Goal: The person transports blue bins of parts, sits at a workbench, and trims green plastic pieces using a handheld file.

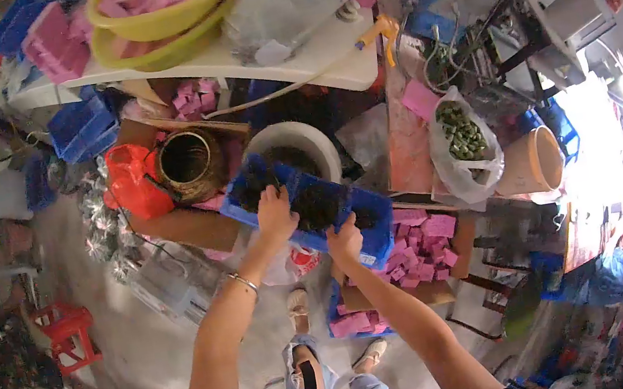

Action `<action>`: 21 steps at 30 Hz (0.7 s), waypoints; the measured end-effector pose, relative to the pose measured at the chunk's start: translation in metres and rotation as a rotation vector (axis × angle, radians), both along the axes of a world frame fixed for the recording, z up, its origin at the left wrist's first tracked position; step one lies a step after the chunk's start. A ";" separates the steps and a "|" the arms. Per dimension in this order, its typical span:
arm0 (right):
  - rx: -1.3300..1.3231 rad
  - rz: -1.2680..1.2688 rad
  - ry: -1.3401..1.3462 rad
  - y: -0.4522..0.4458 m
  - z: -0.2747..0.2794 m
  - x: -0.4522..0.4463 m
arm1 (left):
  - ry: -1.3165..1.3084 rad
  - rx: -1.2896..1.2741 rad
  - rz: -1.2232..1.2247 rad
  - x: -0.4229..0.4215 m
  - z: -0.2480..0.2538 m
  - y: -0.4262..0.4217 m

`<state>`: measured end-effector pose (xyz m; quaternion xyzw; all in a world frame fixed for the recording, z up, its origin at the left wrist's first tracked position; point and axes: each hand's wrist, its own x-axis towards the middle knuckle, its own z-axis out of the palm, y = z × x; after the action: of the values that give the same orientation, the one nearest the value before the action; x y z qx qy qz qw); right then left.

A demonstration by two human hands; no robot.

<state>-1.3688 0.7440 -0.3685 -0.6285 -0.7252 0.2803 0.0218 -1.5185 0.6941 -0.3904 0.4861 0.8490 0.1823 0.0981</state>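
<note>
A long blue plastic tray (304,238) with compartments lies at a slant in front of me, with dark material (316,207) in its compartments. My left hand (276,216) is closed over the tray between the left and middle compartments; its fingertips are partly lost against the dark contents. Further right, my right hand (345,243) grips the tray near the divider beside the right compartment. Just behind the tray stands a round whitish bucket (327,147), partly covered by it, with something dark inside.
Left of the bucket, a dark pot (189,165) and a red plastic bag (137,181) sit in a cardboard box (196,235). Pink blocks fill a carton (460,246) at right. Yellow basins (162,24) stand on the white table (330,53). A person (616,275) is at far right.
</note>
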 end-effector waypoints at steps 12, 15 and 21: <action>-0.047 0.019 -0.135 0.029 -0.076 -0.055 | -0.084 -0.094 -0.200 -0.071 -0.128 0.038; -0.135 0.061 -0.180 0.048 -0.085 -0.057 | -0.262 -0.144 -0.152 -0.074 -0.119 0.044; -0.145 0.147 -0.175 0.067 -0.097 -0.045 | -0.286 -0.321 -0.267 -0.096 -0.083 0.053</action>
<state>-1.4139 0.8112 -0.4655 -0.5957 -0.7461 0.2772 -0.1076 -1.6150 0.7473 -0.4730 0.5414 0.7730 0.0973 0.3162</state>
